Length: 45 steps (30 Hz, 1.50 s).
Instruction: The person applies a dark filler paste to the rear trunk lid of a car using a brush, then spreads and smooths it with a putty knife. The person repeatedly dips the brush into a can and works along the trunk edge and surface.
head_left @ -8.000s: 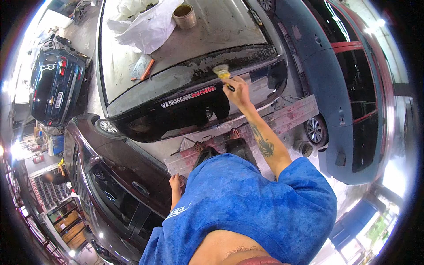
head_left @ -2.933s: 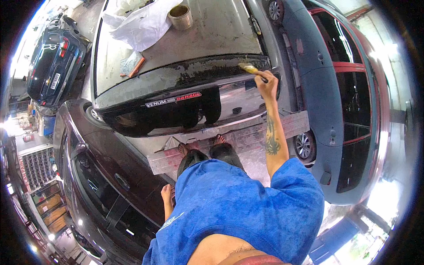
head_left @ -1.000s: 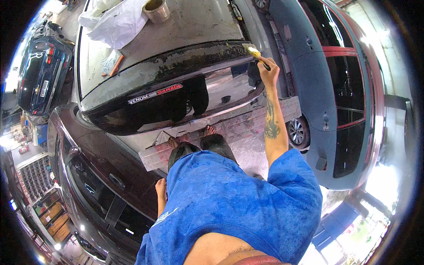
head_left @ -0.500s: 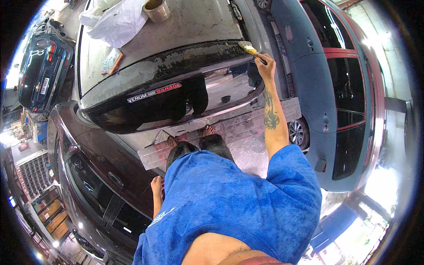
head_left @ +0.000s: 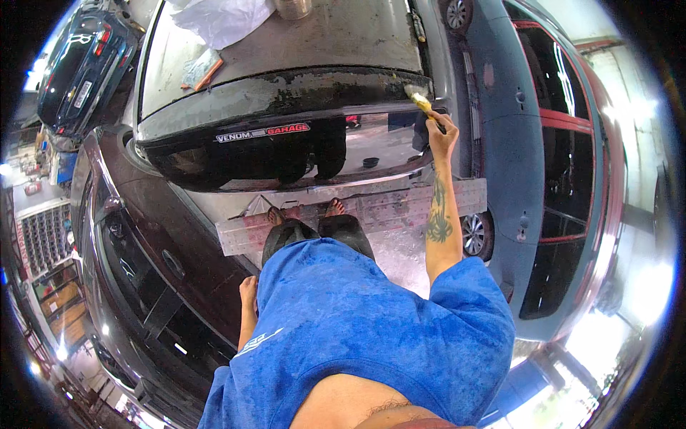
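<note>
My right hand [head_left: 443,136] reaches far forward, closed round the handle of a paintbrush [head_left: 421,101] with yellow on its ferrule. The pale bristles lie at the front edge of a car roof [head_left: 336,57], near its right corner. Dark, patchy, flaking paint runs along that edge, just above the windshield [head_left: 250,159]. My left hand [head_left: 248,292] hangs low at my side, beside the dark brown car [head_left: 164,236]. Its fingers look curled, and whatever may be in them is hidden.
My feet stand on a worn plank [head_left: 400,204] before the windshield. On the roof lie white plastic sheeting [head_left: 229,21], a tan container [head_left: 293,7] and an orange-edged scraper or pad [head_left: 206,73]. A grey-blue vehicle [head_left: 493,143] stands close on the right, another car [head_left: 86,79] far left.
The brush has moved a little left and nearer along the roof edge, still in my right hand. My view has shifted slightly. The left hand stays low at my side.
</note>
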{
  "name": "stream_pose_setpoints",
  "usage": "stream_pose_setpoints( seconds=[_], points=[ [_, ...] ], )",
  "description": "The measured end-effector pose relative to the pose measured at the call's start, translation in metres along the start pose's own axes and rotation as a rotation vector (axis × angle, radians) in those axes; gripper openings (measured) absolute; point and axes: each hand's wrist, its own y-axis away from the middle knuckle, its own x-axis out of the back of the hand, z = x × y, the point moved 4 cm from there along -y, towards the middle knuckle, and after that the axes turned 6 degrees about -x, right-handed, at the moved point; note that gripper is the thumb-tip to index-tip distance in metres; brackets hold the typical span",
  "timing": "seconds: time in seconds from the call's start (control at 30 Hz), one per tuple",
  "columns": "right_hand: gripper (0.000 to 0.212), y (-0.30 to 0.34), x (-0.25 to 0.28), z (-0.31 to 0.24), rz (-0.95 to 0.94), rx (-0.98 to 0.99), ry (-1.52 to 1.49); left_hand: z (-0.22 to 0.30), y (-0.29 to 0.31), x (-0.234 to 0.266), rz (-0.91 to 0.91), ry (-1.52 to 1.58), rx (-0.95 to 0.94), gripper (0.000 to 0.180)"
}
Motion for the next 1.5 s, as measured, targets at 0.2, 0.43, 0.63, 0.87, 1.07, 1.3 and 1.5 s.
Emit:
stream_pose_setpoints(
  seconds=[0.2, 0.43, 0.63, 0.87, 1.07, 1.3, 1.5],
  points=[
    [0.027, 0.030, -0.057, -0.051, 0.085, 0.030, 0.072, 0.014, -0.001, 0.005, 0.006, 0.113, 0.006, 0.036],
    [0.022, 0.088, -0.161, -0.112, -0.058, 0.102, 0.120, -0.002, -0.036, 0.002, -0.019, 0.011, -0.157, 0.033],
    [0.015, 0.080, -0.212, -0.143, -0.115, 0.015, -0.232, 0.008, -0.056, 0.002, -0.073, 0.046, -0.075, 0.031],
    [0.017, 0.036, -0.242, -0.113, -0.209, -0.629, -0.747, -0.013, -0.080, 0.000, -0.127, 0.191, 0.081, 0.036],
    [0.013, 0.037, -0.256, -0.083, -0.048, -0.740, -0.860, -0.031, -0.091, 0.008, -0.123, 0.217, 0.132, 0.036],
    [0.016, 0.033, -0.192, -0.078, 0.155, -0.778, -0.742, -0.030, -0.089, 0.011, -0.100, 0.232, 0.148, 0.037],
    [0.016, 0.048, -0.233, -0.093, 0.276, -0.752, -0.957, -0.040, -0.092, 0.009, -0.145, 0.245, 0.198, 0.038]
  ],
)
